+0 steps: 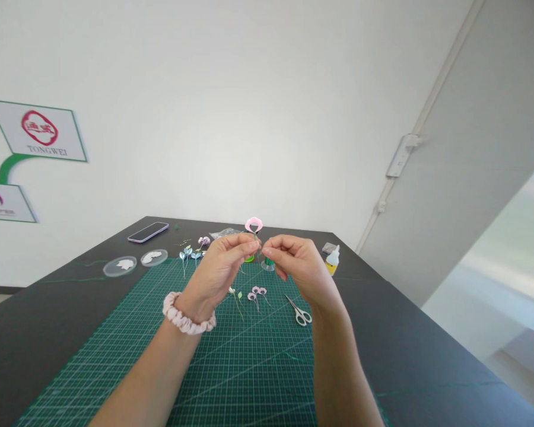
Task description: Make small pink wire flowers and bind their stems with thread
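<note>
White wall (293, 118) stood behind the black bench (404, 332), on which a green gridded cutting mat (249, 367) lay flat. One pink scalloped petal loop (254, 220), mounted on a thin wire stem (255, 236), was held upright above the far part of the mat.

Left hand (222, 261): thumb and index finger gripped the stem just below the loop. Right hand (298, 261): thumb and index finger were pinched together close beside the left fingertips; whether thread or wire ran between them could not be determined. A spool of green thread (268, 266) was partly hidden behind this hand.

Handling: the petal loop was judged very light, with a soft edge liable to crease or distort. Its stem was judged bendable and narrow enough to rotate under a loose pinch. The recommended hold was on the stem directly under the loop, with no pressure on the scalloped edge. Three mauve petal loops (251, 295) on the mat, left of the scissors (298, 308), likely required the same care.
</note>
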{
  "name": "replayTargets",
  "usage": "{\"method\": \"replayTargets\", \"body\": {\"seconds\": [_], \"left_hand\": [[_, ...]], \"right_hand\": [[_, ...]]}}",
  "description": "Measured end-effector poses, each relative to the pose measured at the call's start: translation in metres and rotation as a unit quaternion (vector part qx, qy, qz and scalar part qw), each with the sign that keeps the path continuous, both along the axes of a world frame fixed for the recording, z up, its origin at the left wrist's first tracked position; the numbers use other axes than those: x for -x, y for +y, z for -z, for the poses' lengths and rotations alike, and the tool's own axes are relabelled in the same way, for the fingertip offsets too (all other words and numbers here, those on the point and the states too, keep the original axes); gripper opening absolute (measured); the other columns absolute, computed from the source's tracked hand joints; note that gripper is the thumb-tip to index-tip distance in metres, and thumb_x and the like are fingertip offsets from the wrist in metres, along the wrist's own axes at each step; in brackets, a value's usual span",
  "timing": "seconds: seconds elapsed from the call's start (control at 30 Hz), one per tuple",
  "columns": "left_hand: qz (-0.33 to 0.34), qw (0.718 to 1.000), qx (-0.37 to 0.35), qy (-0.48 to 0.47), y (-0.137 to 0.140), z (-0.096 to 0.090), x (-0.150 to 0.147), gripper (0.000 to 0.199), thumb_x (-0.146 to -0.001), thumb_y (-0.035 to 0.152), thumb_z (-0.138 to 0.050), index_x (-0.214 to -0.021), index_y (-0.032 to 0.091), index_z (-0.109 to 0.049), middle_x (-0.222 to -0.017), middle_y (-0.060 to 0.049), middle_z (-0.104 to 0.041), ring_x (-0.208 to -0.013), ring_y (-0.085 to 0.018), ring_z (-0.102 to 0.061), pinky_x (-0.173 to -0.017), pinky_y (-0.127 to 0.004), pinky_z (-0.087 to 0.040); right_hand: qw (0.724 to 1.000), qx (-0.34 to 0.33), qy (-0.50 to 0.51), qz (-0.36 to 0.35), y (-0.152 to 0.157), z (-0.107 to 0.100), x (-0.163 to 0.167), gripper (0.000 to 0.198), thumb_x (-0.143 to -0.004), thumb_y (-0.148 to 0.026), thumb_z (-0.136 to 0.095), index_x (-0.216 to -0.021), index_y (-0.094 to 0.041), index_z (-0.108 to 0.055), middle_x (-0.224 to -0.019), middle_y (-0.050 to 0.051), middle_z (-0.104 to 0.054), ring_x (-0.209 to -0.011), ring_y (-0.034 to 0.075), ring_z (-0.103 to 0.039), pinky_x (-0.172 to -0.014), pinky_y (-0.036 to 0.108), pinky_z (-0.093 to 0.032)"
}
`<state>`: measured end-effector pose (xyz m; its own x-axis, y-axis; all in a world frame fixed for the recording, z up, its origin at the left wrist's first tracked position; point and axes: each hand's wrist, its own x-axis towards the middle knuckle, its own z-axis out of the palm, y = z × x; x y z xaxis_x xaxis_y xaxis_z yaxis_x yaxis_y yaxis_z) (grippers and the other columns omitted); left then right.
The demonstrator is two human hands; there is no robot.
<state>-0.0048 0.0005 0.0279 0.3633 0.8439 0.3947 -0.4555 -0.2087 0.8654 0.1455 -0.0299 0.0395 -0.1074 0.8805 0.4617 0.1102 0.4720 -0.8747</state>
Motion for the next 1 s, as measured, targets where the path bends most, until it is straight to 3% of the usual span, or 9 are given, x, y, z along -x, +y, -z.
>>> {"method": "replayTargets", "body": {"seconds": [1.0], "left_hand": [[0.014,1.0,-0.002,-0.007,0.0023,0.0003,0.0002,0.015,-0.071,0.029,-0.074,-0.06,0.019,-0.071,-0.075,-0.003,-0.059,-0.077,-0.017,-0.047,-0.08,-0.034,-0.038]], "right_hand": [[1.0,-0.003,0.009,-0.02,0.0014,0.0003,-0.0005,0.016,-0.074,-0.032,-0.067,-0.068,-0.018,-0.064,-0.053,-0.006,-0.049,-0.04,0.005,-0.036,-0.039,0.024,-0.024]]}}
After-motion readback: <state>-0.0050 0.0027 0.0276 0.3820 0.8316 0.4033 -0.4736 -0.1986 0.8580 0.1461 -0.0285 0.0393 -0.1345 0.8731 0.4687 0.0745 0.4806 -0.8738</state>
